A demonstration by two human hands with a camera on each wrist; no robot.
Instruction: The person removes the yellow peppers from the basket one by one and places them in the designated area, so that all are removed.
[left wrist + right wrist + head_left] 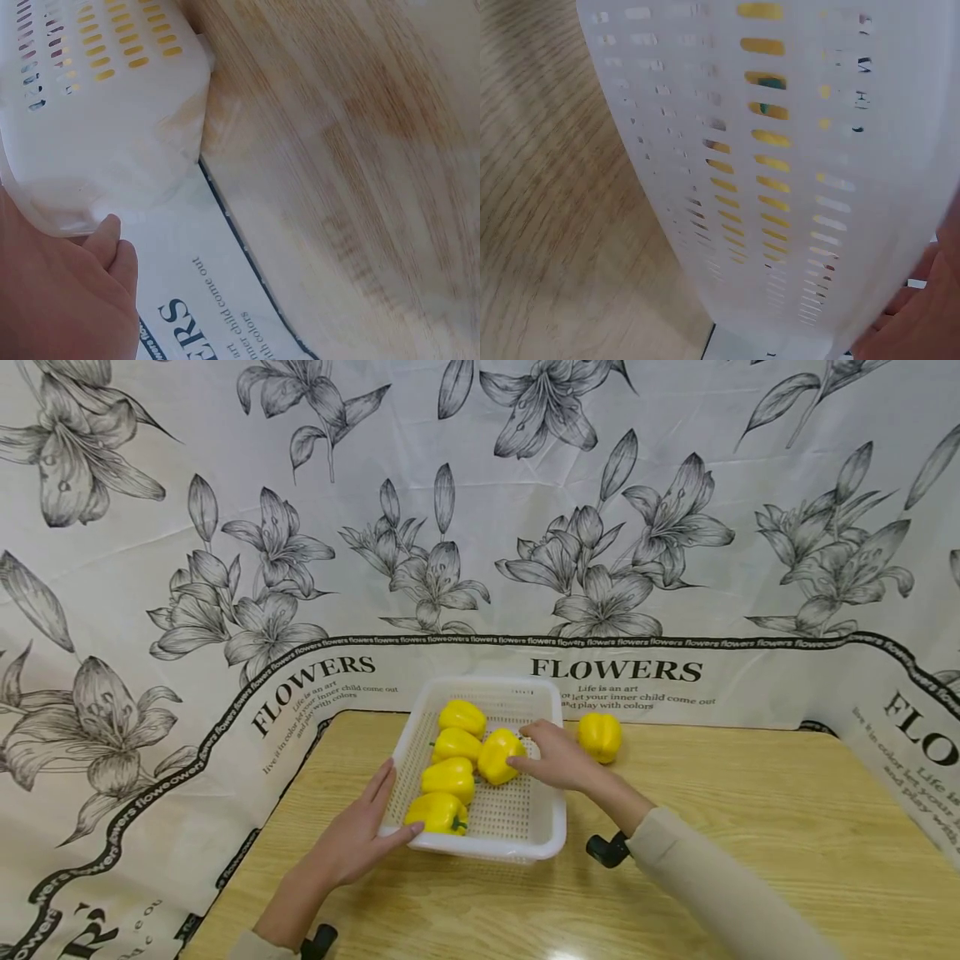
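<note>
A white perforated plastic basket (pixel 551 827) stands on the table with several yellow bell peppers (pixel 447 779) inside, most of them in a row along its left side. At the basket's near left corner is my left hand (pixel 352 839), its thumb over the front rim and its fingers along the left side. My right hand (pixel 562 758) reaches over the right rim and grips another yellow bell pepper (pixel 498 758) from its right side, thumb on top. In the right wrist view, the basket wall (pixel 900 150) hides most of the right fingers.
One more yellow bell pepper (pixel 599 737) sits on the wooden table (pixel 720 827), right of the basket near the back edge. Behind the table hangs a white cloth (pixel 465 668) printed with flowers and lettering.
</note>
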